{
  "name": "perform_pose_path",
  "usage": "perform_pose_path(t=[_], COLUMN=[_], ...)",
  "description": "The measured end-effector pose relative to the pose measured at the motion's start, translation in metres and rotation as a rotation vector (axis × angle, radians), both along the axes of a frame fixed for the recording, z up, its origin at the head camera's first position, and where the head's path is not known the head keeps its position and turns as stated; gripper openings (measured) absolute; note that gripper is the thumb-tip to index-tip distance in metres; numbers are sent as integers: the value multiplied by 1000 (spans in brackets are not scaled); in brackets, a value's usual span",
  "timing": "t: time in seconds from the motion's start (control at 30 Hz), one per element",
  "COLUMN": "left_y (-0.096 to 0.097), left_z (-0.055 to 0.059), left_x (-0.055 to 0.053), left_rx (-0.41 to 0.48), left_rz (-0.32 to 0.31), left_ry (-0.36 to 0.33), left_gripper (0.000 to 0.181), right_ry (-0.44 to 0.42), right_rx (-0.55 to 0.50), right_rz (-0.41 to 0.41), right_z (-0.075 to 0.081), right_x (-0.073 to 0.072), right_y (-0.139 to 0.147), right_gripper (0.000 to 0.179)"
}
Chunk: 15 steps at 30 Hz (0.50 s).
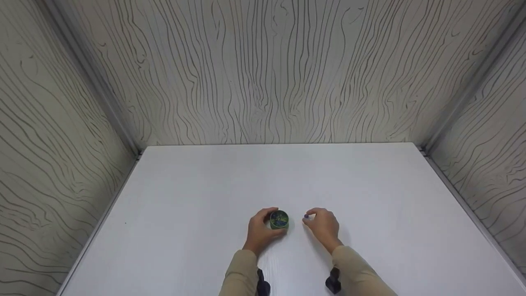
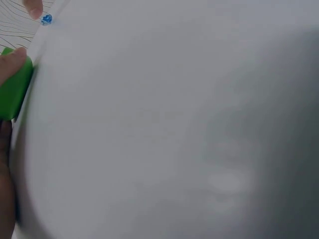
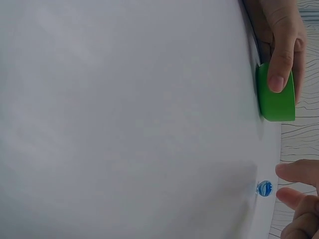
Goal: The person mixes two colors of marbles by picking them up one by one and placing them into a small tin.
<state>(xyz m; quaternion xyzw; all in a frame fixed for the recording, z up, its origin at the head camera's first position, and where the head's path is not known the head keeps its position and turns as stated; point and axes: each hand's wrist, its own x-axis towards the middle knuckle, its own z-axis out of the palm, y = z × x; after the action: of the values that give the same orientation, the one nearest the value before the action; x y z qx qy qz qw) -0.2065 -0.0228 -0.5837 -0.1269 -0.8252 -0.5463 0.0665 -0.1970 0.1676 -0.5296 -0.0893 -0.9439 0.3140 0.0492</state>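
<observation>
My left hand (image 1: 263,232) grips a small green cup (image 1: 280,226), thumb on the near side and fingers round the far side. The cup stands upright on the white table and holds a pile of small blue, green and yellowish pieces, apparently marbles. To its right, a clear glass marble with blue swirls (image 3: 264,188) lies on the table. My right hand (image 1: 324,225) is over it, thumb and index finger spread a little apart. In the right wrist view those fingertips (image 3: 285,170) are just above the marble, with a small gap.
The white table (image 1: 197,185) spreads out around both hands. Wood-grain patterned panels (image 1: 263,74) rise behind it and at both sides. A tiny dark speck (image 1: 125,223) shows on the left of the table.
</observation>
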Motion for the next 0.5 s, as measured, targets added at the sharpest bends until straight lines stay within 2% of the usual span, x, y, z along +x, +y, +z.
perform_pose_path(t=[0.5], left_y=[0], left_z=[1], left_x=[1], left_rx=[7], left_rz=[1], left_ry=[-45], left_gripper=[62], right_ry=[-18], right_rx=[-5], right_rz=[-14], right_z=[-5], right_x=[-2], right_y=[3], right_gripper=[18])
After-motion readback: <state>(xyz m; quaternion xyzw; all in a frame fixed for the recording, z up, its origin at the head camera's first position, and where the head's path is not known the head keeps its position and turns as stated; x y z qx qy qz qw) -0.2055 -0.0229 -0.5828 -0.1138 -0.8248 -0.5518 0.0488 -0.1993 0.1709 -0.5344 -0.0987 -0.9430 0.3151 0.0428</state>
